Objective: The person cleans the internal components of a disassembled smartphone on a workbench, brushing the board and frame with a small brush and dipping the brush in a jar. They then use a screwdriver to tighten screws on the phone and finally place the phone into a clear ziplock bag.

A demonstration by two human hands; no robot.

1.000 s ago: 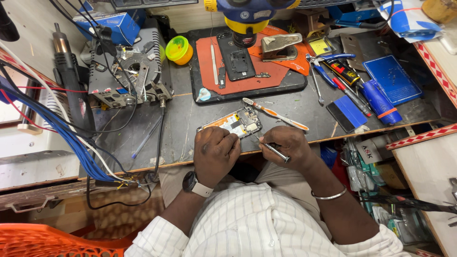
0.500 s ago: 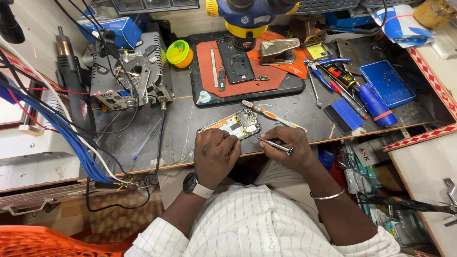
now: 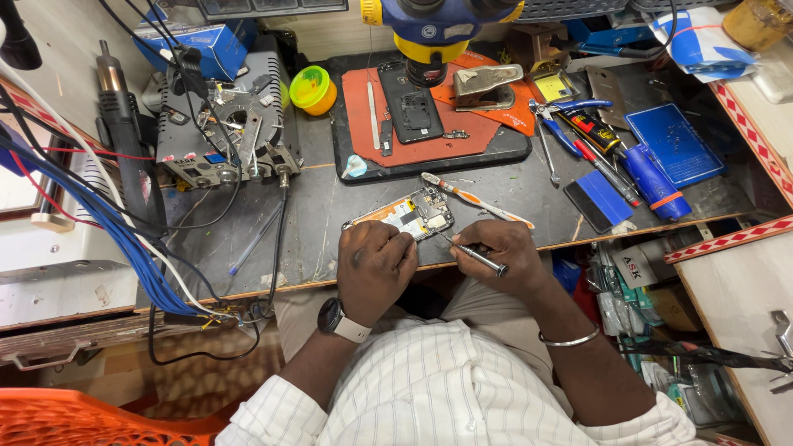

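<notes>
An opened phone (image 3: 410,216) with its circuit board exposed lies on the dark workbench near the front edge. My left hand (image 3: 376,266) rests on its lower left end and holds it down. My right hand (image 3: 504,252) grips a thin metal screwdriver (image 3: 477,257) whose tip points at the phone's lower right corner. A white and orange toothbrush (image 3: 475,199) lies just beyond the phone, to the right.
A red mat on a black tray (image 3: 429,161) carries a black phone back cover (image 3: 411,106) under a blue and yellow microscope (image 3: 438,21). A grey power unit (image 3: 227,132), cables, a hot-air handle (image 3: 120,116) stand left. Pliers, blue tools (image 3: 652,177) lie right.
The screwdriver tip has moved closer to the phone's lower right corner. My left hand stays on the phone. The view has shifted slightly.
</notes>
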